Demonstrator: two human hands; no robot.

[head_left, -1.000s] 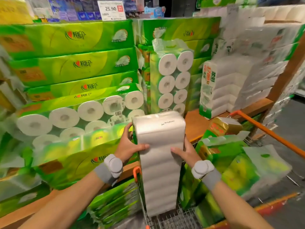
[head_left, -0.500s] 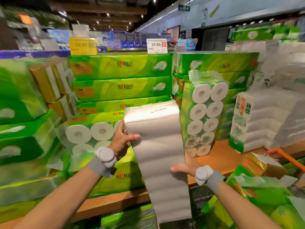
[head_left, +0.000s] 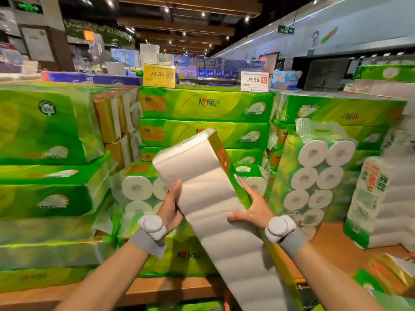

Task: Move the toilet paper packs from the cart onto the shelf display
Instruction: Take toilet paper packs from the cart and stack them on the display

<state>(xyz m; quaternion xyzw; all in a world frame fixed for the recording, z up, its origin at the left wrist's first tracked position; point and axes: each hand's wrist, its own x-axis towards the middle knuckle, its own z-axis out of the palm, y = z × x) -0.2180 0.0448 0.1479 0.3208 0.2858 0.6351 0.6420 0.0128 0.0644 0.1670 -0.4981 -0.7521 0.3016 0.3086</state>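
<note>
My left hand (head_left: 171,206) and right hand (head_left: 252,212) are clamped on opposite long sides of one pack (head_left: 208,198), palms pressing inward, a grey band on each wrist. The pack is up in the air in front of my chest, clear of the shelf (head_left: 341,250) and touching nothing but my hands. Its long axis runs from low on the right, near my right forearm, up and away to the left, so the far end leans toward the display and tips a little left. My hands grip it around the middle, the left slightly higher and further along the pack than the right.

Just beyond it sits a green pack of rolls (head_left: 139,191) lying flat, with flat green packs (head_left: 204,104) stacked behind. To the right an upright pack of rolls (head_left: 314,176) stands on the boards, with bare wood beside it (that looks like the likeliest open spot). I judge I am mid-carry: the pack needs swinging forward and setting down. The cart corner (head_left: 388,279) shows at lower right, with more packs in it. Price cards stand behind the stacks
</note>
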